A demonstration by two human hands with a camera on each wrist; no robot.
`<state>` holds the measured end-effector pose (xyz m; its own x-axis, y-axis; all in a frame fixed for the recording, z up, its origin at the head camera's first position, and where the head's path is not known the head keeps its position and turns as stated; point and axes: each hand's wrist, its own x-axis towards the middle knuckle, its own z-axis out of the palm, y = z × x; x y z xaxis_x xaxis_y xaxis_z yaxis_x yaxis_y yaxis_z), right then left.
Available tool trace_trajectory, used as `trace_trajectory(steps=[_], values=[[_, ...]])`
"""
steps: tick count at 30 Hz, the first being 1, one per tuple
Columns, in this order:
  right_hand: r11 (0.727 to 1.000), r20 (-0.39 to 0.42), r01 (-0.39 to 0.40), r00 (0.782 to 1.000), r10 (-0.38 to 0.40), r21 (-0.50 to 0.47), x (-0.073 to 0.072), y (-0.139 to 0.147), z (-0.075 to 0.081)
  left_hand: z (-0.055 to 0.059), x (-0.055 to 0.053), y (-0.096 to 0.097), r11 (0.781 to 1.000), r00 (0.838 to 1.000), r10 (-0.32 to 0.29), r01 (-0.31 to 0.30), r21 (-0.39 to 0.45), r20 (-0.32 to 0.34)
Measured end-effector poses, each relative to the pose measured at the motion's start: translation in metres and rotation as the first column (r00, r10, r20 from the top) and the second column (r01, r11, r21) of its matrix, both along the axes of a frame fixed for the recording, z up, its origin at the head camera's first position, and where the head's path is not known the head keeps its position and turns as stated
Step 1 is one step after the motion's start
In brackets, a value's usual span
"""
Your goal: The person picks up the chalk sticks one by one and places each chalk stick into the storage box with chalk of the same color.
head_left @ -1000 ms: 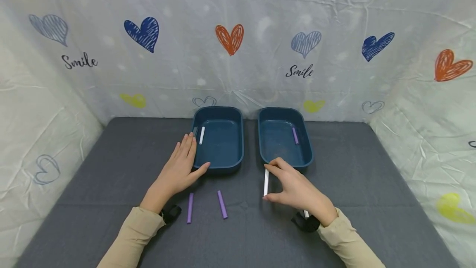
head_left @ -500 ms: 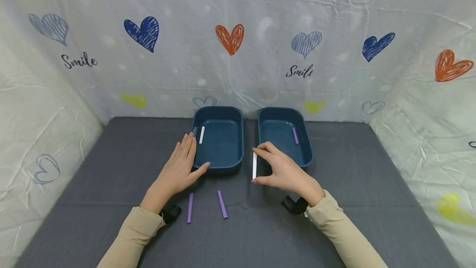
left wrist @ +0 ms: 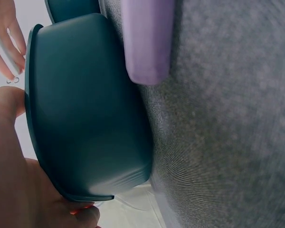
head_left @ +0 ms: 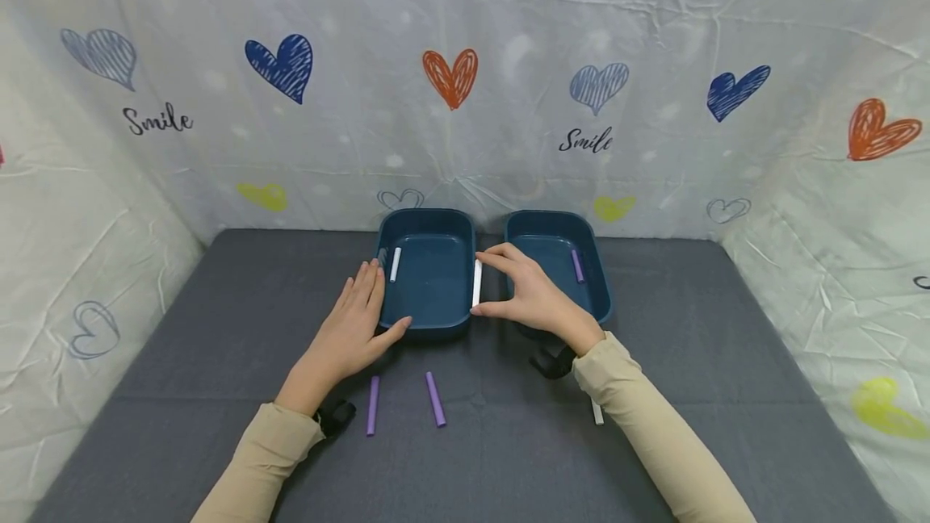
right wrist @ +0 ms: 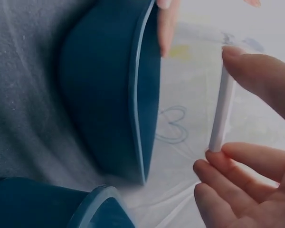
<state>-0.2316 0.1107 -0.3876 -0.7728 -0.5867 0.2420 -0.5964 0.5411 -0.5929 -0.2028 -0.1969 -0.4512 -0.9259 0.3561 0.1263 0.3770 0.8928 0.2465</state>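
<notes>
In the head view, my right hand (head_left: 534, 293) pinches a white chalk stick (head_left: 476, 285) by its two ends, between thumb and fingertips. That chalk is over the right rim of the left blue bin (head_left: 436, 285); the right wrist view shows it held above the rim. My left hand (head_left: 347, 329) rests on the left bin, straight fingers along its left rim and thumb at the front corner. Another white chalk (head_left: 395, 265) lies inside this bin. A purple chalk (head_left: 577, 265) lies in the right blue bin (head_left: 541, 224), which my right hand partly covers.
Two purple chalks, one left (head_left: 373, 406) and one right (head_left: 435, 399), lie on the grey cloth in front of the left bin. A white chalk (head_left: 597, 412) shows partly beneath the right sleeve (head_left: 639, 410). A heart-printed curtain (head_left: 508, 103) hangs behind the bins.
My right hand has carried the white chalk left and away from me, from the front of the right bin to the left bin's right rim. The left hand has stayed in place.
</notes>
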Motion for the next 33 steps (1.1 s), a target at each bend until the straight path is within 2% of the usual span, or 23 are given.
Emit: trace_trajectory(steps=[7,14,24,33], values=[[1.0,0.011,0.006,1.0,-0.006,0.0,-0.018,-0.009,0.0,0.002,0.002,0.001,1.0,1.0,-0.001,0.001,0.008,-0.01],[1.0,0.029,-0.009,1.0,0.008,0.015,-0.03,-0.022,0.007,0.001,0.001,0.001,1.0,1.0,0.005,-0.005,0.003,-0.001],[0.994,0.06,-0.031,0.998,0.025,0.101,-0.056,-0.05,0.01,0.005,0.001,0.002,1.0,1.0,0.008,-0.008,-0.009,0.015],[0.986,0.12,-0.054,0.992,0.035,0.159,-0.081,-0.076,0.004,0.003,0.002,0.0,1.0,1.0,-0.002,0.002,0.001,0.008]])
